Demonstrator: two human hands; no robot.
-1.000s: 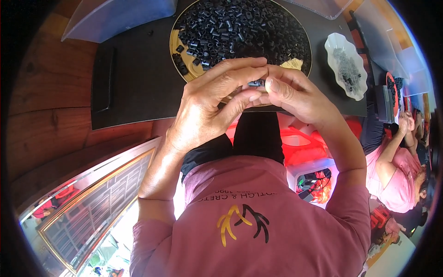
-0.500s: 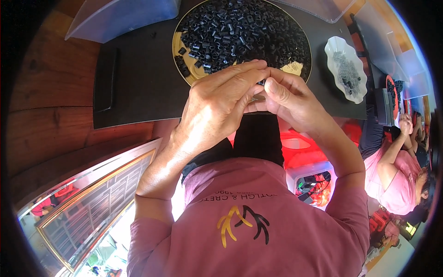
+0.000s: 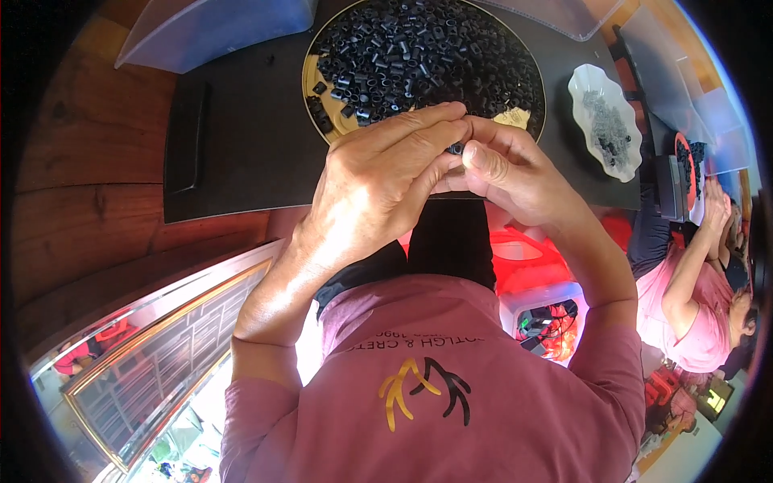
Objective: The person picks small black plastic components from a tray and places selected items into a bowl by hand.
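Note:
Over the table's near edge, my left hand point(image 3: 382, 161) and my right hand point(image 3: 515, 175) meet with their fingertips together. Between them a small black plastic piece point(image 3: 456, 149) is pinched; its far side is hidden by the fingers. Just beyond my hands lies a round gold tray point(image 3: 342, 121) heaped with short black tube-like pieces point(image 3: 411, 64). To the right stands a white wavy-edged dish point(image 3: 581, 80) holding many tiny clear pieces point(image 3: 604, 121) and a few dark ones.
The dark table point(image 3: 250, 153) carries a clear plastic bin point(image 3: 213, 32) at the far left. Right of the dish are more clear bins point(image 3: 676, 72). A co-worker point(image 3: 684, 298) in pink sits at the right. Below the table are a red stool point(image 3: 523, 262) and a box of cables point(image 3: 543, 326).
My hands stay nearly in place, with small finger shifts around the black piece, which shows a little more. The co-worker's hands at the right have risen slightly.

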